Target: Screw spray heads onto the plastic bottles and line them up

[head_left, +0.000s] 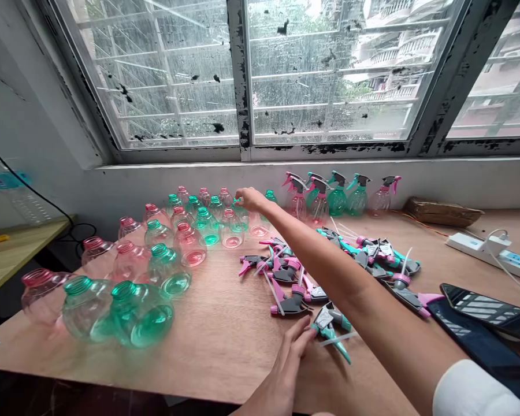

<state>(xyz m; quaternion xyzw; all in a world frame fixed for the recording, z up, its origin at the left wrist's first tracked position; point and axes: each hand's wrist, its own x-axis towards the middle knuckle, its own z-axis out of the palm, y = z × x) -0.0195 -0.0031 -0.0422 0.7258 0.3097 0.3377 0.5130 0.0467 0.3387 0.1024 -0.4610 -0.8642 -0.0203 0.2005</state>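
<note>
My right hand (249, 199) reaches across to the back of the table. Its fingers are closed at the neck of a clear green bottle (241, 215), partly hidden by the hand. Near the front edge, my left hand (288, 352) rests with fingers stretched out, its fingertips touching a teal and grey trigger spray head (329, 326) that lies on its side. Beyond it are piled pink and grey spray heads (286, 268) with white tubes. More teal and pink spray heads (372, 254) lie partly behind my right forearm.
Several open green bottles (141, 315) and pink bottles (132, 263) stand at the left. Bottles fitted with spray heads (337, 199) line the wall. On the right lie a brown package (442, 211), a power strip (498, 254) and dark phones (494, 309). A window (242, 75) is behind.
</note>
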